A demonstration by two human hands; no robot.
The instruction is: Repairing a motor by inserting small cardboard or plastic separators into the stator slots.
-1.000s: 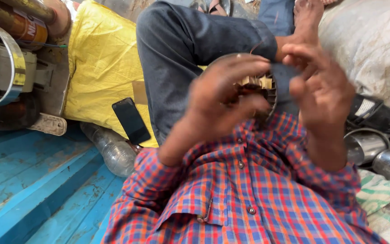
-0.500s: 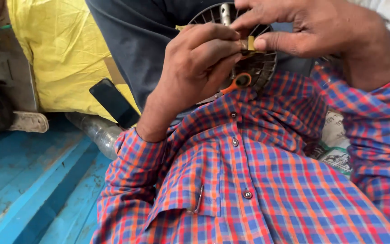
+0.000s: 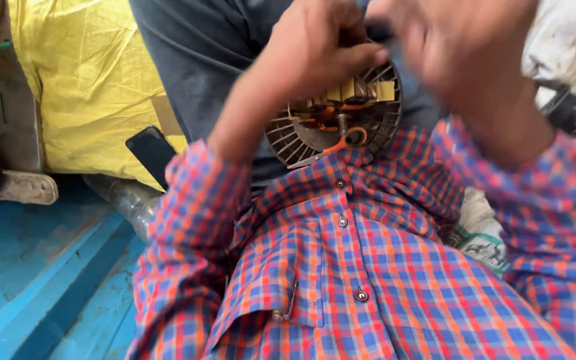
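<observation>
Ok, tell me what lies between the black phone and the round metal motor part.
In the head view, the left forearm and its plaid sleeve cross between the black phone and the round motor part.

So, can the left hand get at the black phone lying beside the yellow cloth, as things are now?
Probably yes, but not at once. The left hand is gripping the round metal motor part. The black phone lies uncovered below and to the left, beside the yellow cloth, with nothing between them.

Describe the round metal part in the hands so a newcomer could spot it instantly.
Start at the checked orange-and-blue shirt filling the lower frame; just above its collar, against the dark trousers, sits the round metal part, gripped from above by the left hand. Radial fins, tan strips and an orange wire set it apart.
</observation>
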